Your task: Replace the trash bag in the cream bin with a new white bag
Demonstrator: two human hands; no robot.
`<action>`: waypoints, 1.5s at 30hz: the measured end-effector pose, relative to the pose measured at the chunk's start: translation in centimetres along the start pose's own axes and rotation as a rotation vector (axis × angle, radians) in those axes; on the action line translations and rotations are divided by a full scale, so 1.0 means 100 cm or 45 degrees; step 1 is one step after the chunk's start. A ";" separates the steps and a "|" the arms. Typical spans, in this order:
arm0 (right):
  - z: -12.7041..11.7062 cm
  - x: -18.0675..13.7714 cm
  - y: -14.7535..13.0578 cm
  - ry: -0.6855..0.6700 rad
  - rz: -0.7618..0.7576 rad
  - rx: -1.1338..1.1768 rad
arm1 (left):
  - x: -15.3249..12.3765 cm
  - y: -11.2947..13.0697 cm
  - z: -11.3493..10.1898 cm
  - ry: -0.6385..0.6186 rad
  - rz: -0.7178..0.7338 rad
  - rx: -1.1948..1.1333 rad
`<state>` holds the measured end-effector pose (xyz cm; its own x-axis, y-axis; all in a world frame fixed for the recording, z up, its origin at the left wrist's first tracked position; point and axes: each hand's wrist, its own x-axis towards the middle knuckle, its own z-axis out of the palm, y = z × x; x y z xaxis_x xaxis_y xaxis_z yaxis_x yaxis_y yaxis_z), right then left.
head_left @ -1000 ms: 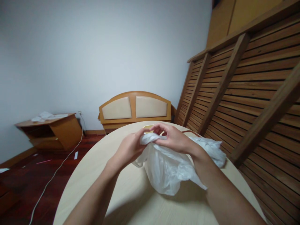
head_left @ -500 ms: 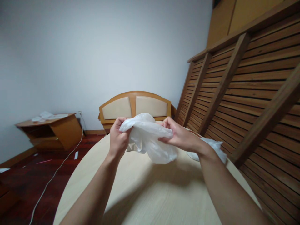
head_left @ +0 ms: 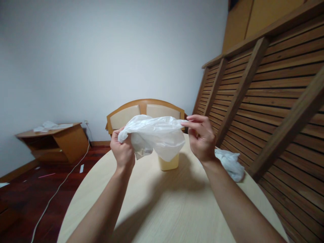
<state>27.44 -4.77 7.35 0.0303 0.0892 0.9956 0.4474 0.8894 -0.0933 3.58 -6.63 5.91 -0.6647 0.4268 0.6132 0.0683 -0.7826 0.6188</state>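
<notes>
A thin white plastic bag (head_left: 157,135) is stretched in the air between both hands, above a round pale wooden table (head_left: 174,209). My left hand (head_left: 123,152) grips its left edge in a fist. My right hand (head_left: 201,136) pinches its right edge between thumb and fingers. Under the hanging bag stands a small yellow container (head_left: 168,162) on the table, its top hidden by the bag.
A crumpled heap of white plastic (head_left: 230,162) lies at the table's right edge. A slatted wooden bed frame (head_left: 265,94) leans on the right. A headboard (head_left: 145,113) stands behind the table. A low wooden stand (head_left: 57,140) and a white cable (head_left: 60,187) are at left.
Both hands have lifted the bag up off the table and pulled it apart sideways. The yellow container, hidden before, now shows beneath it.
</notes>
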 end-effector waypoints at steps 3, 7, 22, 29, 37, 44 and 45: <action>-0.004 0.002 -0.008 -0.158 -0.051 0.031 | 0.001 -0.002 0.000 0.037 -0.003 -0.015; -0.001 0.003 -0.012 -0.575 -0.184 0.003 | -0.001 -0.007 0.000 0.046 -0.074 0.009; 0.025 -0.036 0.040 -0.710 0.216 -0.263 | -0.008 -0.008 0.000 -0.253 -0.291 0.182; 0.024 -0.043 0.049 -1.079 0.284 -0.168 | -0.007 -0.017 -0.002 -0.467 -0.367 0.289; 0.021 -0.047 0.045 -1.327 0.286 -0.118 | -0.008 -0.022 -0.005 -0.602 -0.322 0.419; 0.018 -0.035 0.038 -1.099 0.387 -0.165 | -0.007 -0.031 -0.008 -0.746 -0.191 0.457; 0.017 -0.033 0.036 -1.054 0.401 -0.178 | -0.007 -0.031 -0.008 -0.762 -0.171 0.470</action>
<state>27.39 -1.07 3.69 -0.4602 0.6629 0.5906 0.6340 0.7111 -0.3040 3.24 -4.86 3.15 -0.1701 0.7672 0.6185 0.3322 -0.5463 0.7689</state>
